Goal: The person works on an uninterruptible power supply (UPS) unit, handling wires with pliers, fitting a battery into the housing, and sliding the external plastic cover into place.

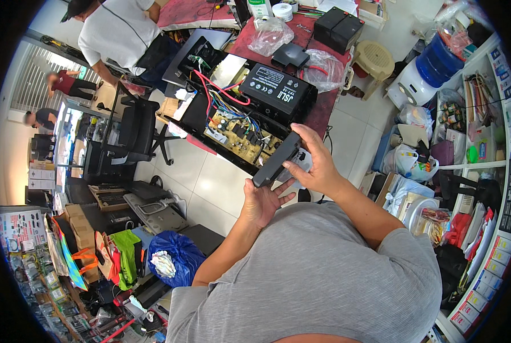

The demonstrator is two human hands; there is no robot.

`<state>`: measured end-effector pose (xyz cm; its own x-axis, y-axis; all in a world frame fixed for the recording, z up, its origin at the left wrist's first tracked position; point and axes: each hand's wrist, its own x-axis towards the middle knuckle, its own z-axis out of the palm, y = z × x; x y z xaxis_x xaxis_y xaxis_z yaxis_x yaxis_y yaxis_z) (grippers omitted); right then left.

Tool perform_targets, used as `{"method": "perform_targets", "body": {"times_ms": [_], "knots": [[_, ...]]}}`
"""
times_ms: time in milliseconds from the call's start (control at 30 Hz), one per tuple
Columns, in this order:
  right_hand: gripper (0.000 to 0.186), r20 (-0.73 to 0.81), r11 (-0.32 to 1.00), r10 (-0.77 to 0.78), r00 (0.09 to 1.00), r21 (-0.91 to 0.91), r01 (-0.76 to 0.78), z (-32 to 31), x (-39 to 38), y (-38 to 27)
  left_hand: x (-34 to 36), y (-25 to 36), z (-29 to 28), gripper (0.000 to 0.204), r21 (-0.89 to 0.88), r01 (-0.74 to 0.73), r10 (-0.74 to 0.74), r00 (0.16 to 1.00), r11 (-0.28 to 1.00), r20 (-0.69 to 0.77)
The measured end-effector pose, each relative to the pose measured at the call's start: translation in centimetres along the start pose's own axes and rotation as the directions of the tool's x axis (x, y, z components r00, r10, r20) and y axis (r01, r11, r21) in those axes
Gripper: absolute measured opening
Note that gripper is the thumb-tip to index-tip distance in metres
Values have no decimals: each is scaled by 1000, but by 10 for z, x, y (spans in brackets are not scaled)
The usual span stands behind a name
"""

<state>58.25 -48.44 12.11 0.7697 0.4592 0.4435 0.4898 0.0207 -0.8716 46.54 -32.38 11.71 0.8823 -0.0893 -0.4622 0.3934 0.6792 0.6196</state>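
Observation:
A black plastic end panel (276, 160) stands at the near end of an opened black power-backup unit. My right hand (315, 163) grips the panel's upper right part, thumb on the near side and fingers over the top edge. My left hand (261, 204) cups the panel's lower left end between the thumb and loosely spread fingers. Inside the unit are a tan circuit board (241, 136), a black battery (278, 90) and bundled red, blue and other coloured wires (221, 86). Whether the panel is attached to the case is hidden.
The unit lies on a red-covered table (323, 114) with plastic bags (271, 38) and another black battery (338, 28). A beige stool (375, 60) stands at the right, before crowded shelves (467, 166). A co-worker (115, 37) leans at the far left near a black chair (136, 123).

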Motion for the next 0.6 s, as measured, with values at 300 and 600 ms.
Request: {"method": "perform_targets", "body": {"times_ms": [300,600], "knots": [[79,-33,993,-35,999,-110,31,-1,2,-10,-2,2,4,126,8,-2,2,1000,1000,-1],[81,-47,998,-19,999,-67,16,1,1,-9,-2,2,5,127,17,-6,6,1000,1000,-8]]}}
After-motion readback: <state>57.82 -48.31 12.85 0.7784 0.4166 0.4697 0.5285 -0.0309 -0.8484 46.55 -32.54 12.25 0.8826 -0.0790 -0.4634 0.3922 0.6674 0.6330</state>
